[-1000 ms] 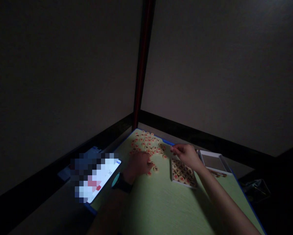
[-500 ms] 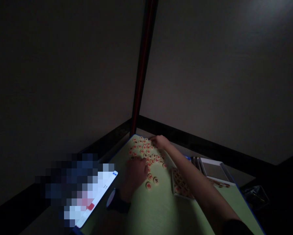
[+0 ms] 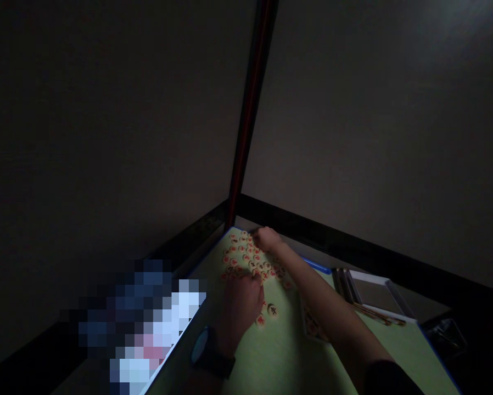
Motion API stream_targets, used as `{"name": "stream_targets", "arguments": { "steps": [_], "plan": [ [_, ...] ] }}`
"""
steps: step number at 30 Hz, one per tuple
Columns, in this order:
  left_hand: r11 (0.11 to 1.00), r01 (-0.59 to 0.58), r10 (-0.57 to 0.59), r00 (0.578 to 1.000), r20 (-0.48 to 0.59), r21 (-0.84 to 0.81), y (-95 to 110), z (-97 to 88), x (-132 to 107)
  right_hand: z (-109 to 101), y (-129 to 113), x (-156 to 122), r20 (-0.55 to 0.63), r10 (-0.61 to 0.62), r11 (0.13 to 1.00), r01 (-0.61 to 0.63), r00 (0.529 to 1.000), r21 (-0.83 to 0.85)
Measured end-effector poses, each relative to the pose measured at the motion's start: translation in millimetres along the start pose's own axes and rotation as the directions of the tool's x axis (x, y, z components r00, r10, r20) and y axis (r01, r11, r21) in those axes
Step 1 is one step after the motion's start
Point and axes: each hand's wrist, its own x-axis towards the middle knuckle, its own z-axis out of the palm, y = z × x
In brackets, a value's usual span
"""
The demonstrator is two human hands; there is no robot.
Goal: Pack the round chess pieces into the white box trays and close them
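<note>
Many round xiangqi pieces, with red or dark characters, lie spread over the far end of a green table. My left hand rests low over the near edge of this spread, its fingers curled; what lies under them is hidden. It wears a dark watch on the wrist. Just right of it lie a dark-marked piece and a red-marked piece. Farther off, my right hand reaches to the table's far edge, fingers bent together at the outermost pieces. Its fingertips are too dim to show a grip.
A box of pieces sits partly behind my right forearm. Right of the arm stand a white-rimmed tray and stacked dark edges, near a blue strip. A bright blurred-out screen is at the left. Walls meet behind the table.
The view has shifted slightly, so the table appears farther right. My left hand has come nearer the loose front pieces and now covers some of them. My right hand stays at the far edge.
</note>
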Motion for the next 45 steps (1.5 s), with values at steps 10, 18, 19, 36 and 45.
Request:
{"name": "stream_targets", "arguments": {
  "steps": [10, 18, 19, 36, 45],
  "plan": [
    [1.000, 0.008, -0.008, 1.000, 0.010, -0.006, 0, 2.2, 0, 0, 3, -1, 0.031, -0.101, 0.992, 0.098, 0.994, 0.083],
    [1.000, -0.007, 0.007, 1.000, 0.015, -0.004, 2, 1.7, -1, 2, -2, 0, 0.009, -0.108, 0.991, 0.107, 0.994, 0.077],
    [1.000, -0.009, 0.009, 1.000, 0.018, -0.002, 2, 1.8, -1, 3, -1, 1, 0.005, -0.100, 0.992, 0.099, 0.995, 0.077],
    [1.000, -0.023, 0.023, 0.999, 0.045, -0.014, 3, 4.1, -1, 7, 5, 2, -0.019, -0.101, 0.983, 0.103, 0.995, 0.155],
    [1.000, -0.021, 0.022, 0.999, 0.033, -0.018, 3, 3.5, -2, 0, 27, -1, -0.038, -0.098, 0.983, 0.102, 0.995, 0.153]
  ]
}}
